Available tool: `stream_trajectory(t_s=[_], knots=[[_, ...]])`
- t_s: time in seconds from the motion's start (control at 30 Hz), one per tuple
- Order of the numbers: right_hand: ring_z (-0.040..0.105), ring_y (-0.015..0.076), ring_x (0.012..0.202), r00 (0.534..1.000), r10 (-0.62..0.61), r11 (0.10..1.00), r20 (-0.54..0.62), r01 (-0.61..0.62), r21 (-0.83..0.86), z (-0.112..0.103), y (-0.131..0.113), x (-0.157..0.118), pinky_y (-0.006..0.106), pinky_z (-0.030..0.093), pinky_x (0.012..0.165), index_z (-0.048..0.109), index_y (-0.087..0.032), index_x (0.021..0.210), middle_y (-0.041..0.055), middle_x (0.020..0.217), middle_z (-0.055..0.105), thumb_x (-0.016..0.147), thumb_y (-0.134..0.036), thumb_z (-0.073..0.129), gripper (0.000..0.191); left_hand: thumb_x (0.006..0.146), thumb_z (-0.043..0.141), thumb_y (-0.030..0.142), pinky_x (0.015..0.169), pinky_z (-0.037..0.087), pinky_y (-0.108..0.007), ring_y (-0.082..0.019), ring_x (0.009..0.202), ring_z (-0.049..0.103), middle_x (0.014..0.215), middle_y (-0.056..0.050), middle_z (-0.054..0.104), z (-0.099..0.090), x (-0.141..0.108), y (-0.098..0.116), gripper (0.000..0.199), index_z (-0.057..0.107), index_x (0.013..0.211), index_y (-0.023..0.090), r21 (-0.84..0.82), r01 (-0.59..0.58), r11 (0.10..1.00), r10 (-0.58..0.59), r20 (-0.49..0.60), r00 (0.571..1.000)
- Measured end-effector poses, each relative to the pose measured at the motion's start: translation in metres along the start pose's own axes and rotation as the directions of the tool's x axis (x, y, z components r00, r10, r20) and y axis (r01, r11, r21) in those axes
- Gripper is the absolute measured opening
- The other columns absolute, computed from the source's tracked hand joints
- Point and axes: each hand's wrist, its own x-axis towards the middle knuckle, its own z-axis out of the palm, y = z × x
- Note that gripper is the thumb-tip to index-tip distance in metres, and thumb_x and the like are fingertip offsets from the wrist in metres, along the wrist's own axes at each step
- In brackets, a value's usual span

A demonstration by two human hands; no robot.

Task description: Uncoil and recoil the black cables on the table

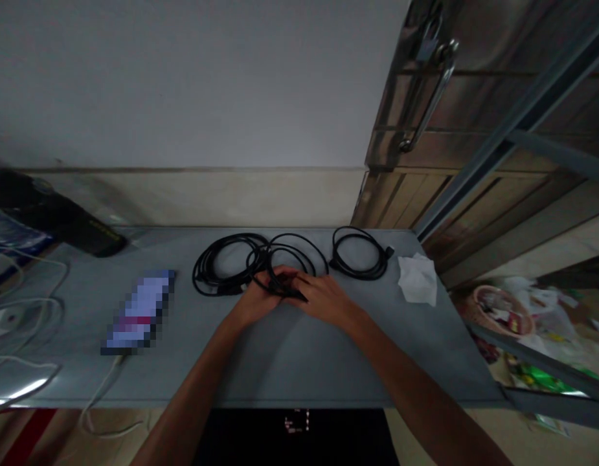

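Note:
Both hands meet over the middle of the grey table (299, 362), around a loosely looped black cable (299, 236). My left hand (261, 298) has its fingers closed on the cable's near part. My right hand (323, 294) comes in from the other side, its fingers also closed on the cable; a dark end shows below them. The fingertips partly hide one another. Just left lies a thicker coil of black cable (206, 259), its loops touching or overlapping the held one. A smaller coiled black cable (360, 277) with a plug lies apart on the right.
A phone (141, 310) with a white charging cord (102, 391) lies left. Behind it rests a dark bottle (90, 233). A white tissue (418, 279) is near the right edge, beside a grey metal post (467, 175). A basket (503, 310) and plastic bags stand beyond, lower right.

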Motion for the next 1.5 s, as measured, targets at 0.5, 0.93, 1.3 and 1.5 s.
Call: stream_trajectory(t_s=[0.5,0.93,1.3,1.5], knots=[[0.075,0.0244,0.091,0.903,0.214,0.936,-0.373,-0.08,0.343,-0.002,0.003,0.003,0.035,0.058,0.081,0.067,-0.024,0.1,0.0064,0.099,0.076,0.111,-0.071,0.063,0.048,0.083,0.101,0.043,0.072,0.058,-0.026,-0.016,0.072,0.07,0.078,-0.003,0.076,-0.002,0.0,0.003,0.033,0.081,0.082,0.017,-0.472,0.099,0.876,-0.178,-0.127,0.976],[0.074,0.0208,0.077,0.79,0.381,0.823,-0.479,-0.055,0.565,-0.021,0.007,0.0,0.033,0.06,0.081,0.062,-0.026,0.106,0.0028,0.086,0.073,0.118,-0.056,0.046,0.036,0.098,0.083,0.062,0.08,0.069,-0.033,-0.022,0.089,0.081,0.097,-0.007,0.081,-0.021,0.007,0.01,0.045,0.079,0.095,0.017,-0.752,0.111,0.65,-0.341,-0.158,0.927],[0.071,0.0181,0.07,0.626,0.478,0.771,-0.617,0.039,0.636,-0.039,0.016,0.002,0.034,0.061,0.065,0.064,-0.025,0.121,0.0055,0.096,0.076,0.12,-0.063,0.04,0.045,0.098,0.083,0.064,0.067,0.063,-0.025,-0.016,0.077,0.076,0.09,-0.004,0.078,-0.029,0.009,0.003,0.048,0.077,0.1,0.017,-0.782,0.051,0.621,-0.327,-0.199,0.924],[0.064,0.0153,0.056,0.383,0.547,0.757,-0.744,0.154,0.636,-0.083,0.006,-0.018,0.03,0.056,0.053,0.063,-0.024,0.106,-0.0016,0.078,0.067,0.119,-0.061,0.049,0.042,0.101,0.08,0.061,0.067,0.065,-0.025,-0.016,0.077,0.077,0.09,-0.004,0.079,-0.03,0.009,0.003,0.044,0.076,0.102,0.018,-0.802,0.045,0.596,-0.365,-0.22,0.905]])
